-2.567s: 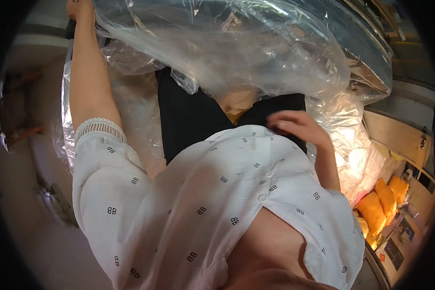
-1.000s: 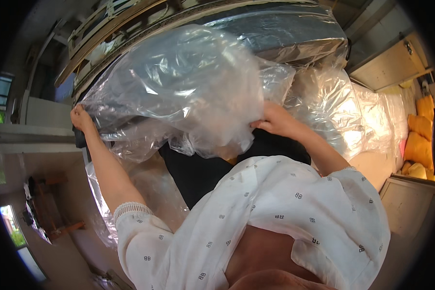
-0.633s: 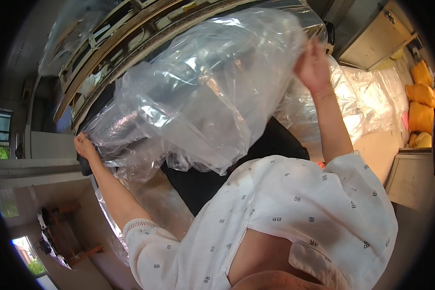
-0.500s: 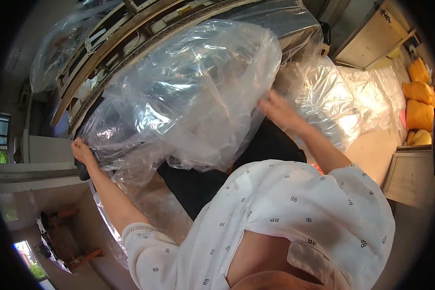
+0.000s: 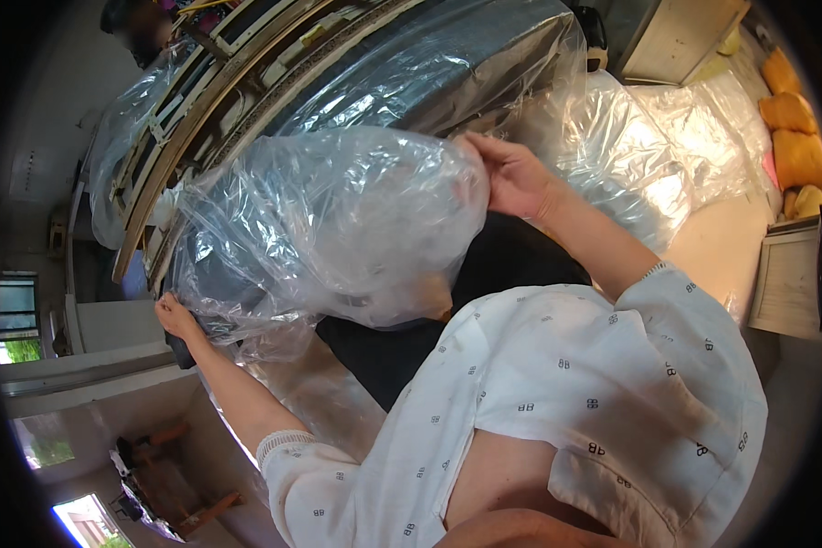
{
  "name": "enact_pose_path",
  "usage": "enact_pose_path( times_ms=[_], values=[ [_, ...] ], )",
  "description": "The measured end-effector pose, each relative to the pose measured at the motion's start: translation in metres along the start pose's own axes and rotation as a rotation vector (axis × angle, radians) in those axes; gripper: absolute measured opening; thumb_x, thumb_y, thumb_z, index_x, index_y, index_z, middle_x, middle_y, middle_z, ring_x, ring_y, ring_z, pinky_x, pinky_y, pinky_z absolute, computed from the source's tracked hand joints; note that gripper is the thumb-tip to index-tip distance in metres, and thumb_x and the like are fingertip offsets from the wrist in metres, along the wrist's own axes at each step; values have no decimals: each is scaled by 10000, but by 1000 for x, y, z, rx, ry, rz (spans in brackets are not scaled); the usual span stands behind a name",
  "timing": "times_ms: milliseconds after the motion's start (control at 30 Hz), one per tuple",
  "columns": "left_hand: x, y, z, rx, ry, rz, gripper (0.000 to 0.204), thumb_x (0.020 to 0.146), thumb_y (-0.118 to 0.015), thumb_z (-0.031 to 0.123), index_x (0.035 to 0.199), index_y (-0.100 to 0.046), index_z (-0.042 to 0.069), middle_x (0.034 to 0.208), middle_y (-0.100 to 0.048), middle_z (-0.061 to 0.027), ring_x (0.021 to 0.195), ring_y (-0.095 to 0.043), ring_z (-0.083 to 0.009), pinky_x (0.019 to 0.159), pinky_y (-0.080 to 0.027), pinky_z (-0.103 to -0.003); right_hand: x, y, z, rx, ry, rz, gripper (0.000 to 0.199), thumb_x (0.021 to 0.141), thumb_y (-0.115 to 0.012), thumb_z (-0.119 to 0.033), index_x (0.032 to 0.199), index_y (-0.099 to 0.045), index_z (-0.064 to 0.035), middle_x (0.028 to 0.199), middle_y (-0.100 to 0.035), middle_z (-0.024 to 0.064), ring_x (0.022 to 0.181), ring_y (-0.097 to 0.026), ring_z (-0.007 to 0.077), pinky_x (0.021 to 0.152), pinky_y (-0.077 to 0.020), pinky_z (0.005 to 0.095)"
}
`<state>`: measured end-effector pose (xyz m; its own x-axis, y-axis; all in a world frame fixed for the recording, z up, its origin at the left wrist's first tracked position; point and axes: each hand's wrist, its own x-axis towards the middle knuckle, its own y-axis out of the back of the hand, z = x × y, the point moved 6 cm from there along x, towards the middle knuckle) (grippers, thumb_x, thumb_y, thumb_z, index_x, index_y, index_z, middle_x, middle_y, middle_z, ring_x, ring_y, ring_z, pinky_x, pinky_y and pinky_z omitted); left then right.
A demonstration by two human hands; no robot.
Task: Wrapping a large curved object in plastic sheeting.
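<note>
A large clear plastic sheet (image 5: 338, 205) lies bunched and puffed up across my lap. My right hand (image 5: 513, 181) is closed on its right-hand edge, the thumb and fingers pinched together. At the sheet's far left corner my left hand (image 5: 177, 316) is closed on the plastic, with the arm stretched out. Beyond the sheet, a flatter run of clear film (image 5: 411, 78) covers a dark surface beside a long frame with wooden rails (image 5: 178, 128).
Shiny plastic film (image 5: 671, 146) is spread to the right. Orange bundles (image 5: 799, 151) are stacked at the far right, above a pale wooden cabinet (image 5: 790, 279). Another person (image 5: 137, 32) is at the upper left behind the frame. A dark wooden stand (image 5: 169, 479) appears at lower left.
The raised plastic has sunk and drawn nearer to me. My right hand, blurred and apart-fingered before, has moved up and closed on the sheet's edge. The left hand keeps its corner.
</note>
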<state>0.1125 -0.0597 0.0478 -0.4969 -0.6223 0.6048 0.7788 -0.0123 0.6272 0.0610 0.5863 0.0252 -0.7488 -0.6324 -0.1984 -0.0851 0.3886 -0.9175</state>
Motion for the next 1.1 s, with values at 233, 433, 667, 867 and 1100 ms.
enact_pose_path(
  times_ms=[233, 433, 667, 867, 1100],
  values=[
    [5, 4, -14, 58, -26, 13, 328, 819, -560, 304, 903, -582, -12, 890, -611, -139, 819, -571, -265, 743, -424, -344, -31, 23, 13, -2071, 464, 209, 249, 780, -494, -231, 848, -603, -18, 781, -609, 180, 746, -567, 386, 667, -451, 443],
    [2, 11, 5, 97, -64, -14, 311, 831, -546, 299, 910, -580, 1, 868, -601, -137, 818, -564, -280, 741, -416, -360, -61, -40, 110, -1268, -518, -715, 261, 867, -460, -172, 934, -623, 21, 808, -629, 95, 779, -570, 161, 739, -437, 286],
    [-15, 4, 3, 65, -56, -20, 323, 814, -542, 308, 911, -578, 2, 900, -606, -156, 860, -570, -303, 759, -419, -371, 27, 6, 39, -1421, 317, -1, 727, 844, -554, -304, 1373, -171, 14, 1334, -343, 221, 1071, -491, 249, 884, -417, 338],
    [7, 5, -5, 107, -97, -18, 374, 811, -545, 369, 897, -605, 10, 870, -620, -165, 817, -582, -322, 730, -430, -379, -4, 21, -68, -1600, 666, 313, 478, 855, -549, -231, 1244, -423, 16, 1134, -536, 147, 929, -557, 155, 807, -447, 255],
    [6, 11, 12, 13, -34, 24, 367, 775, -571, 352, 899, -622, 11, 909, -624, -168, 850, -590, -305, 752, -432, -362, 5, 39, 137, -1410, -504, -276, 566, 847, -545, -412, 1174, -492, 46, 1018, -613, 152, 872, -587, 208, 743, -481, 294]
  ],
)
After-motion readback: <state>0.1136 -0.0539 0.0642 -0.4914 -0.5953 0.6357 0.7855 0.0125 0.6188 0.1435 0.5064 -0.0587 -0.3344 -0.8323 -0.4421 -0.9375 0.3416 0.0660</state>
